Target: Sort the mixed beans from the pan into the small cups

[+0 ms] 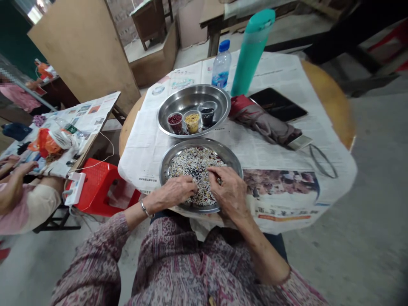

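Note:
A round metal tray (pixel 237 163) at the table's near edge holds a spread of mixed white, black, yellow and red grains (pixel 200 163). Over the left part of the grains rests my left hand (pixel 178 190), its fingers curled together; anything in them is hidden. My right hand (pixel 230 191) reaches over the right side, thumb and forefinger pinched at the grains, with any held grain too small to make out. Behind it, a deeper metal basin (pixel 178 102) contains three clear cups: one of red beans (pixel 175 122), one of yellow kernels (pixel 191 122) and one of black beans (pixel 208 115).
Newspaper (pixel 140 148) covers the round table. Beyond the basin stand a water bottle (pixel 221 63) and a green bottle (pixel 253 53); a folded umbrella (pixel 261 119) and a dark tablet (pixel 279 104) lie right. Leftward are a red stool (pixel 98 187) and another person's hand (pixel 25 168).

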Tool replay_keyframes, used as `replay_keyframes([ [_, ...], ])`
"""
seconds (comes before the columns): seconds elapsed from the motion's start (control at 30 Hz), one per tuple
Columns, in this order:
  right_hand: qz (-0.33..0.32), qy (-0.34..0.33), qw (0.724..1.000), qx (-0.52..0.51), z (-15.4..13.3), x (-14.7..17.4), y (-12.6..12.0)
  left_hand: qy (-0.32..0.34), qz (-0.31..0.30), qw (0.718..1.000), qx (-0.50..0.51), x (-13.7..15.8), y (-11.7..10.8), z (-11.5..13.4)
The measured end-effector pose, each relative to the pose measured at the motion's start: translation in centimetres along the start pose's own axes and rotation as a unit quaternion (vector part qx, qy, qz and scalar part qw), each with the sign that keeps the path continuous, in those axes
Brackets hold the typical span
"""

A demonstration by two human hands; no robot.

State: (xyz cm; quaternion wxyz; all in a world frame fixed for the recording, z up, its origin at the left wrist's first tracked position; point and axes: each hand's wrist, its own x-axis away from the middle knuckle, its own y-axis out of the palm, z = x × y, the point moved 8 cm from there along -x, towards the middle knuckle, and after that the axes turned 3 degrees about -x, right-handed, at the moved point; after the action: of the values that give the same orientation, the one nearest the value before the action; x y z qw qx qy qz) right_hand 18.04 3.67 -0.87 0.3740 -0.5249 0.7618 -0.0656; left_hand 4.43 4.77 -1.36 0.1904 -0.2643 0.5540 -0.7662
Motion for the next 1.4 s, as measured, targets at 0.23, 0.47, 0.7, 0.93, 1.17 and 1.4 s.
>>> replay_keyframes([
  [0.23,-0.006,0.003,1.000,-0.001,-0.1,-0.1,0.0,-0.135,0.167,0.975,-0.051,-2.1,-3.3,-5.5],
  [0.47,-0.003,0.004,1.000,-0.012,-0.1,-0.2,-0.1,-0.166,0.176,0.970,0.003,-2.2,-2.7,-7.0],
  [0.7,0.040,0.002,0.999,-0.038,0.0,-0.1,-0.7,-0.076,0.171,0.978,0.091,-3.8,-2.0,-3.7],
  [0.93,0.080,0.006,0.994,-0.070,-0.1,-0.2,-1.7,0.031,0.135,0.990,0.020,-5.5,-1.4,0.5],
  [1.17,0.083,0.004,0.994,-0.069,-0.1,-0.2,-1.7,-0.023,0.103,0.989,-0.100,-8.1,-2.4,-1.7],
  [1.4,0.081,-0.008,0.994,-0.070,-0.3,-0.2,-1.9,-0.099,0.124,0.987,-0.032,-3.9,-3.0,-4.9],
])
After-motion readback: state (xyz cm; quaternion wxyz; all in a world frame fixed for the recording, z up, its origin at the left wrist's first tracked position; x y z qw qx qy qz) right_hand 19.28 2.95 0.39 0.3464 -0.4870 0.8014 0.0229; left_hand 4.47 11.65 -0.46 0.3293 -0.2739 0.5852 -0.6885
